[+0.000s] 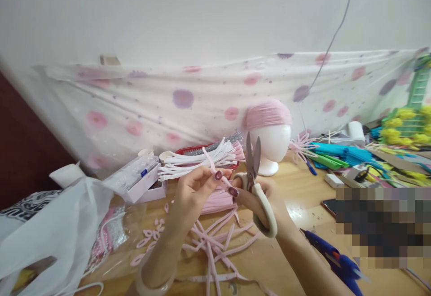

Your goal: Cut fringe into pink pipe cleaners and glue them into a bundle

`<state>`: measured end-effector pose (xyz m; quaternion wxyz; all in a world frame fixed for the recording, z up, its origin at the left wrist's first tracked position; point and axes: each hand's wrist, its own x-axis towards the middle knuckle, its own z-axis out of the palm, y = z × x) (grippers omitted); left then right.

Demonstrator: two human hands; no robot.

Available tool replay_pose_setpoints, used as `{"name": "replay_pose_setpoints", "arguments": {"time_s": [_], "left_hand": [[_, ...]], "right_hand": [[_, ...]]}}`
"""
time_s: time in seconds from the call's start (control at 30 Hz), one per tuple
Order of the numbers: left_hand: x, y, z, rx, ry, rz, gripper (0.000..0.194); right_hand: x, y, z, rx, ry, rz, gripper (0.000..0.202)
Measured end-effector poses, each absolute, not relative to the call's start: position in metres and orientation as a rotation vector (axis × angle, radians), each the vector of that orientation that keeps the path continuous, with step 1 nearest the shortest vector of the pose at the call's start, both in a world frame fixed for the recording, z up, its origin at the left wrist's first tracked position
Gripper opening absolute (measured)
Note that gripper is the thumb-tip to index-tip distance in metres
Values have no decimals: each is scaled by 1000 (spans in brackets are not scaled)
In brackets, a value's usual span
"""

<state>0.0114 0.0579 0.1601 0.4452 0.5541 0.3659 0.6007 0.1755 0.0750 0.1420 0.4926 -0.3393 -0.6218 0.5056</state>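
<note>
Between my two hands is a pink fuzzy strip [209,161], pinched in the fingertips of my left hand [198,187]. My right hand [251,192] pinches the strip's lower end and also carries scissors [253,159] with cream handles, their blades pointing up and slightly apart. Under the hands lie a bundle of pink strips [217,202] and several loose pink strips [210,242] crossing one another. Small pink loops [144,242] are scattered left of my left wrist.
Behind are white strips [191,161] and a white foam head [274,143] with a pink wrapping. A blue glue gun [336,258] lies at right. Plastic bags [57,237] and a white box [138,188] are at left; blue bundles [357,154] at back right.
</note>
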Motion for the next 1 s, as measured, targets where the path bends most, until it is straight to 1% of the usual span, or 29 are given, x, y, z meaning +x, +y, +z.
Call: {"name": "replay_pose_setpoints", "arguments": {"time_s": [0.07, 0.13, 0.27, 0.47, 0.6, 0.67, 0.73, 0.8, 0.83, 0.93, 1.0], "left_hand": [[14, 59, 158, 1368, 876, 1467, 22], [17, 62, 155, 1287, 740, 1478, 23], [25, 70, 145, 1104, 494, 1496, 19], [31, 73, 142, 932, 522, 1553, 30], [36, 70, 147, 843, 445, 1487, 31], [38, 69, 148, 841, 429, 1459, 28], [37, 70, 149, 854, 415, 1529, 23], [32, 73, 149, 861, 420, 1682, 19], [29, 75, 149, 860, 432, 1750, 18], [18, 78, 151, 869, 501, 1817, 19], [12, 78, 153, 923, 532, 1807, 19]], "right_hand": [[177, 79, 140, -836, -1485, 1255, 21], [178, 83, 139, -808, -1464, 1293, 25], [177, 89, 139, -608, -1400, 1491, 29], [168, 82, 148, -410, -1217, 1802, 29], [164, 78, 148, -386, -1167, 1990, 32], [163, 79, 144, -415, -1195, 1998, 35], [164, 83, 140, -489, -1314, 1848, 43], [168, 86, 137, -579, -1459, 1609, 52], [170, 87, 137, -630, -1531, 1477, 52], [179, 89, 141, -834, -1784, 1053, 38], [184, 88, 143, -978, -1961, 727, 37]]}}
